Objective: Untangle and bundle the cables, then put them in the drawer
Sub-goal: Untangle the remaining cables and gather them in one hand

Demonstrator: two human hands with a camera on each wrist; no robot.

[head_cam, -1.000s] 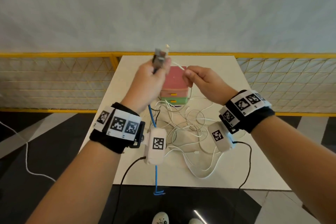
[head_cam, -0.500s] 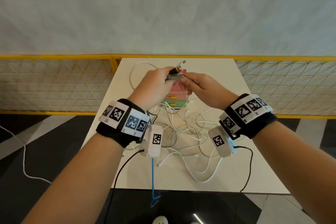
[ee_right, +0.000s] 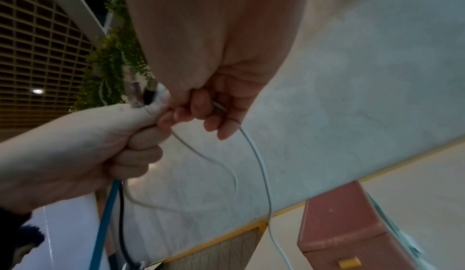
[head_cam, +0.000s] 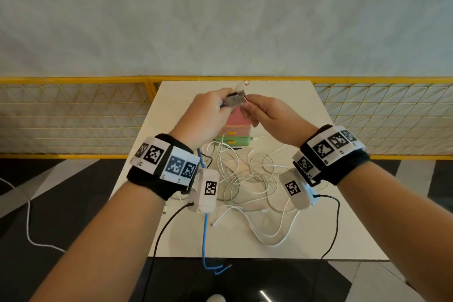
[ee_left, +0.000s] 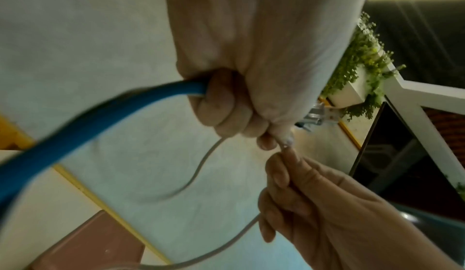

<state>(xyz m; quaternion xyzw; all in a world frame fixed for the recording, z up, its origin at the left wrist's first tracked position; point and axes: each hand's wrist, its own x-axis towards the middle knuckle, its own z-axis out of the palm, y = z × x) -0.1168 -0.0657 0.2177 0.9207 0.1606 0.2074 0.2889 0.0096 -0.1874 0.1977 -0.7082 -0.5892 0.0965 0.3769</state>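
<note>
White surface [head_cam: 289, 235] below, cables raised.
Your left hand [head_cam: 208, 115] grips the blue cable [ee_left: 83, 119]; right hand [head_cam: 267, 115] fingers pinch a white cable [ee_right: 259, 159].

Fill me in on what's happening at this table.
A person is sorting cables above the table. The left hand grips a blue cable along with several connector ends; the right hand pinches a thin white cable beside them. A tangle of white cables lies on the table before the small drawer unit. Nothing is bundled yet.

Blue cable [head_cam: 204, 233], white cables [head_cam: 247, 174], seemingly pink-green drawer [head_cam: 236, 130]
</note>
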